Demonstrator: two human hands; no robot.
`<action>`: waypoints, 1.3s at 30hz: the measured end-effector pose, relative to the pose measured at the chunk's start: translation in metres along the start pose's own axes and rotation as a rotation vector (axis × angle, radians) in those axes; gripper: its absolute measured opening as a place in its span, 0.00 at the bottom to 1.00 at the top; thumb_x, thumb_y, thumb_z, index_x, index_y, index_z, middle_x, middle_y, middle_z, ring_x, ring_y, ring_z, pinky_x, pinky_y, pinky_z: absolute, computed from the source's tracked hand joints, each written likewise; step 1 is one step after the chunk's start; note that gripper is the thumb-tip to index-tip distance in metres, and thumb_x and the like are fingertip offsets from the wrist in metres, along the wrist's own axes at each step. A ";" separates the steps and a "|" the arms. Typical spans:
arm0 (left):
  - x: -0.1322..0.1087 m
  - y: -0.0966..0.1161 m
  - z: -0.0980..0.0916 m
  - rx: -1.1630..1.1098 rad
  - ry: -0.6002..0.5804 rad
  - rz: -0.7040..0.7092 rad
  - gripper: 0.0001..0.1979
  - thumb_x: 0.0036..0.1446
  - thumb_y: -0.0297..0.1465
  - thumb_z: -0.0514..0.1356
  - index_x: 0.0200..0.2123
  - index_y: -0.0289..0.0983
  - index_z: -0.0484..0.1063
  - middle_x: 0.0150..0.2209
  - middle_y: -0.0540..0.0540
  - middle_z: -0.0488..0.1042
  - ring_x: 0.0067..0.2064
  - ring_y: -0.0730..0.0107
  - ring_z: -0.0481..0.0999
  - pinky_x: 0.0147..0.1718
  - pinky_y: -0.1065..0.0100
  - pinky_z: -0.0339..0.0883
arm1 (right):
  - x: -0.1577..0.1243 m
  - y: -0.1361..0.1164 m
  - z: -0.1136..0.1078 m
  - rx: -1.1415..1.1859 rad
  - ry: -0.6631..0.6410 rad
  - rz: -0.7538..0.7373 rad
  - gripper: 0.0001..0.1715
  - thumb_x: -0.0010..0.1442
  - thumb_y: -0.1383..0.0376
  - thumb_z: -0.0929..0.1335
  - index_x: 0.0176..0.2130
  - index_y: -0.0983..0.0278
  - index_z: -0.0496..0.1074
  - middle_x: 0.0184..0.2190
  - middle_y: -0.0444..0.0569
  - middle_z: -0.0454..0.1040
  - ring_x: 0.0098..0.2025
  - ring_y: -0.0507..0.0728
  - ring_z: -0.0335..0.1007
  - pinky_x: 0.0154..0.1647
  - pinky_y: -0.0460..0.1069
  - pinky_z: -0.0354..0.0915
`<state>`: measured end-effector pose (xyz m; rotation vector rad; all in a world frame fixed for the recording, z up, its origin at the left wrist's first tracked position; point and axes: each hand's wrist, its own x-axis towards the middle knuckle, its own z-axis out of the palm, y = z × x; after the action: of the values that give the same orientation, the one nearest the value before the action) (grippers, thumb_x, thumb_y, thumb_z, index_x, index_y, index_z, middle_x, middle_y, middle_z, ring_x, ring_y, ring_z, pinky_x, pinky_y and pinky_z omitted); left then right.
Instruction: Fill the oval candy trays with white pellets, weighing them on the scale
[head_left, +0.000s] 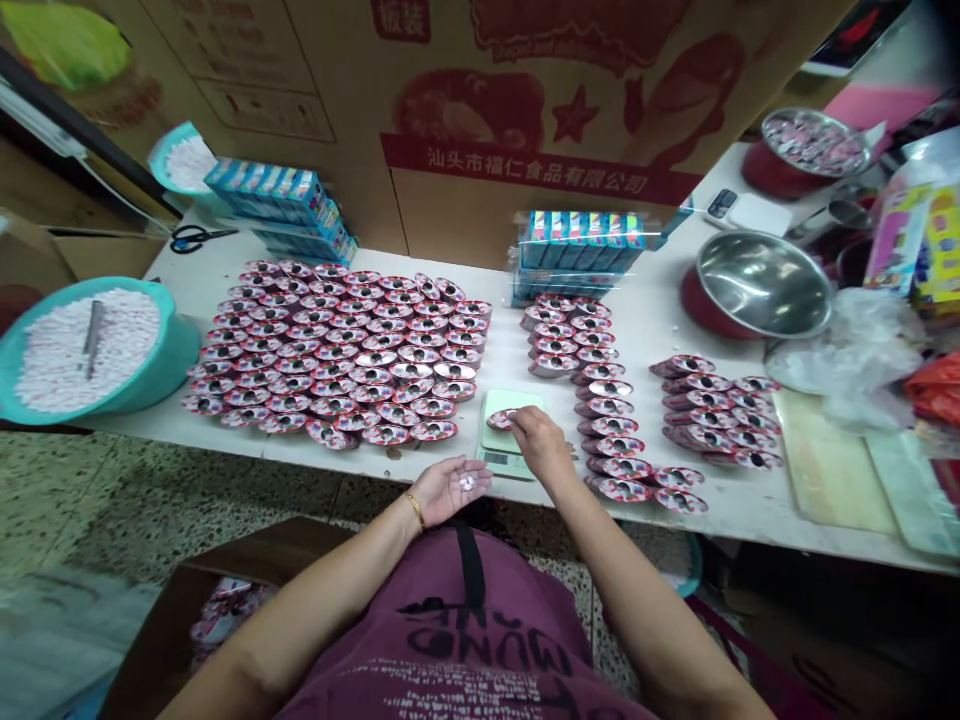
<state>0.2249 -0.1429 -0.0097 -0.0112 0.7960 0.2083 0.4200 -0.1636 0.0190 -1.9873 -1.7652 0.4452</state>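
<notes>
My left hand (450, 488) lies palm up near the table's front edge, its fingers stretched out. A few small white pieces (467, 483) rest on its palm. A pale green kitchen scale (506, 462) stands just beyond, with a small display at its front. On the scale sits a red-and-white packet with an oval top (501, 419). My right hand (534, 436) is over the right end of this packet, thumb and fingers pinched together. What the fingertips hold, if anything, is hidden. Rows of similar oval packets (330, 345) with dark holes in their tops stand left of the scale.
More packets (611, 425) stand to the right. A teal basin (176, 350) of white pieces holds a metal scoop (93, 338). Blue boxes (585, 245) and a large carton (450, 215) line the back. A steel bowl (761, 285) and scissors (199, 237) are also on the table.
</notes>
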 end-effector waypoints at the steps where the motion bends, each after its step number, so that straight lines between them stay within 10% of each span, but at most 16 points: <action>1: -0.001 0.000 -0.001 -0.007 0.006 0.007 0.15 0.51 0.31 0.52 0.38 0.25 0.67 0.36 0.35 0.72 0.39 0.64 0.71 0.40 0.66 0.62 | 0.004 0.002 0.000 -0.029 -0.016 0.007 0.10 0.55 0.69 0.60 0.35 0.64 0.69 0.32 0.49 0.68 0.37 0.53 0.62 0.39 0.46 0.59; 23: -0.011 0.001 -0.017 -0.082 0.053 0.037 0.15 0.51 0.31 0.52 0.39 0.26 0.67 0.37 0.35 0.72 0.39 0.64 0.71 0.38 0.67 0.64 | 0.006 0.013 0.008 -0.147 -0.106 0.021 0.13 0.55 0.68 0.59 0.38 0.63 0.69 0.35 0.48 0.68 0.37 0.52 0.63 0.37 0.45 0.58; 34: -0.013 0.001 -0.019 -0.094 0.051 0.041 0.15 0.51 0.31 0.52 0.38 0.26 0.67 0.37 0.35 0.71 0.40 0.64 0.71 0.39 0.67 0.62 | -0.009 -0.005 -0.001 0.043 0.076 0.000 0.14 0.56 0.67 0.58 0.40 0.63 0.67 0.37 0.50 0.68 0.40 0.53 0.63 0.41 0.49 0.60; 39: -0.010 -0.010 -0.014 -0.076 -0.010 -0.047 0.14 0.52 0.34 0.52 0.35 0.28 0.68 0.29 0.42 0.73 0.31 0.69 0.72 0.34 0.69 0.62 | -0.059 -0.055 0.022 0.030 -0.236 -0.287 0.15 0.55 0.69 0.59 0.43 0.65 0.65 0.39 0.52 0.67 0.41 0.54 0.61 0.41 0.49 0.61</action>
<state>0.2102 -0.1562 -0.0129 -0.0999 0.7766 0.1938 0.3547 -0.2144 0.0265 -1.6799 -2.1343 0.6249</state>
